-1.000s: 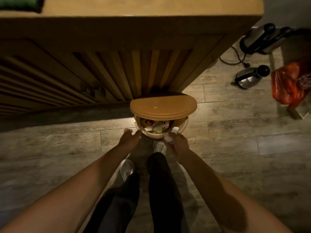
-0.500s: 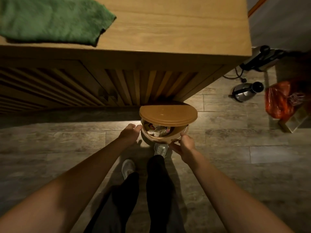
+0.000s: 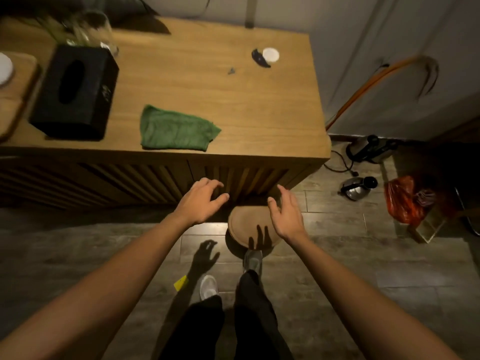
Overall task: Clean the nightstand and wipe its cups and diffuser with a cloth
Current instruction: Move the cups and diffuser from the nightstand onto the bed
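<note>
A folded green cloth (image 3: 176, 129) lies near the front edge of the wooden nightstand (image 3: 259, 110). At the nightstand's back left stands a glass diffuser with reeds (image 3: 88, 29), blurred. A small white lid and a dark object (image 3: 265, 57) rest at its back right. My left hand (image 3: 201, 200) hovers in front of the slatted nightstand front, fingers spread and empty. My right hand (image 3: 285, 214) is also open and empty, above the lid of a small tan bin (image 3: 246, 227) on the floor, which is down.
A black tissue box (image 3: 75, 92) and a wooden tray with a white coaster (image 3: 13, 81) fill the nightstand's left. On the floor to the right are two kettles (image 3: 358, 187), a red bag (image 3: 405, 198) and a cord. My feet stand below the bin, beside a yellow scrap (image 3: 181, 282).
The bin's lid, raised before with rubbish showing, is now down. Both hands have let go of the bin and risen with fingers spread. The view has tilted up onto the nightstand top.
</note>
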